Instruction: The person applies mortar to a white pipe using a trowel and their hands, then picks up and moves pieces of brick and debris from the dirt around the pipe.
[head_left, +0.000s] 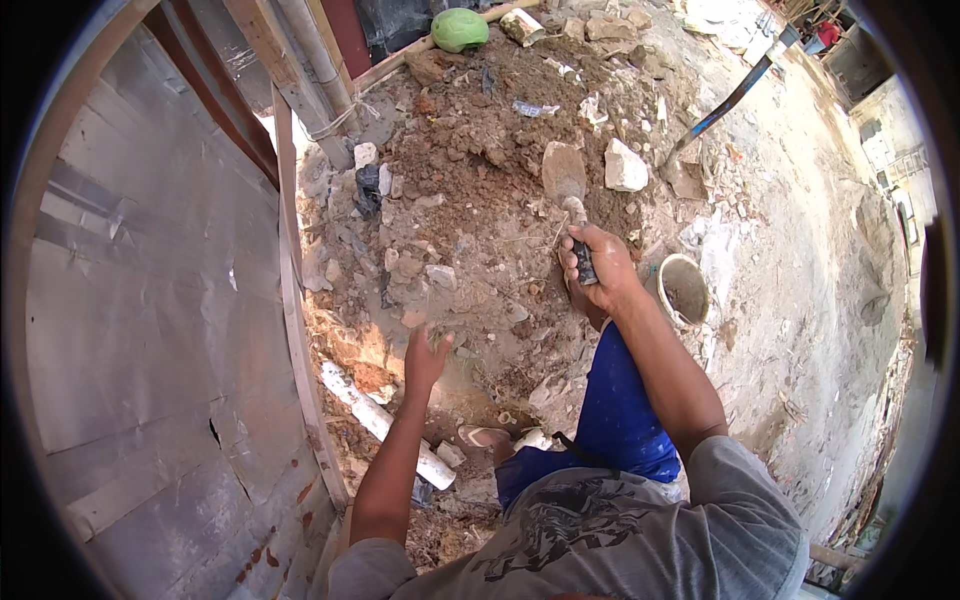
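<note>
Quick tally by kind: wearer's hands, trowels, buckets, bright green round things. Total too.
Hands: 2 (left hand, right hand)
Trowel: 1, gripped in the right hand
Bucket: 1
Green round thing: 1
Total: 5

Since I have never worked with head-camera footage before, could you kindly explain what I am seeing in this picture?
There is no machine here, just a person's two bare hands. A wide fisheye camera on the person's head looks down, so straight edges bend and the rim goes dark. The picture's left is the person's left. The right hand grips a trowel by its dark handle. The left hand is open and seems to hold nothing. Around them is rough, rubble-strewn ground, with a white block, a pale bucket and a white pipe.
</note>
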